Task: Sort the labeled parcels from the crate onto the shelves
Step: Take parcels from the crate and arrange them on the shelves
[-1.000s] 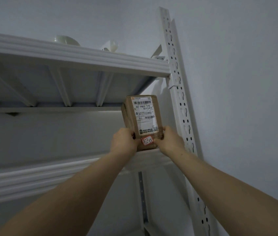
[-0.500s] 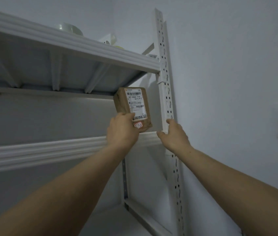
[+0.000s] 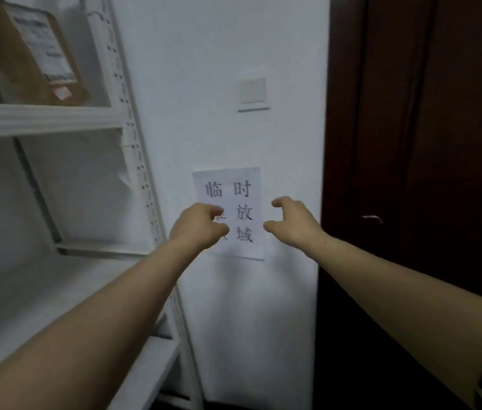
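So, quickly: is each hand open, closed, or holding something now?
Left hand: open, loosely curled, holds nothing.
Right hand: open, loosely curled, holds nothing.

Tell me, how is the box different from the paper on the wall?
The box is brown; the paper is white. The box stands on a shelf; the paper lies flat on the wall. The box's print is small, the paper's characters big. Both carry writing.
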The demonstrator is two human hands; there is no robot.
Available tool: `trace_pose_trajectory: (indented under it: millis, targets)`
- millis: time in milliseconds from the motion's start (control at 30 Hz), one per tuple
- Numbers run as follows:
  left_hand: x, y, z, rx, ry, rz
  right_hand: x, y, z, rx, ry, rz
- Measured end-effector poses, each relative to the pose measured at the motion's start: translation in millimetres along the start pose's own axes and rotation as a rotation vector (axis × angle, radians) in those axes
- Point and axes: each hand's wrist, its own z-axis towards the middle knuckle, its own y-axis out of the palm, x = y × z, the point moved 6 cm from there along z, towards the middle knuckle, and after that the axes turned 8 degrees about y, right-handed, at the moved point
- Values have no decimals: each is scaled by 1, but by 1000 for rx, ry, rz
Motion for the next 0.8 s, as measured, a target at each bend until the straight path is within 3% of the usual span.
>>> trace_pose_trajectory:
  millis: [233,500,800]
  targets:
    - [137,161,-80,-382,221,-55,202,-122,-141,128,368,-116]
    - [378,322,-238,-718,477,-247,398,-313,-391,418,787,-175]
    - [590,426,-436,-968,705,-340,527,-448,-645,697,1120,-95]
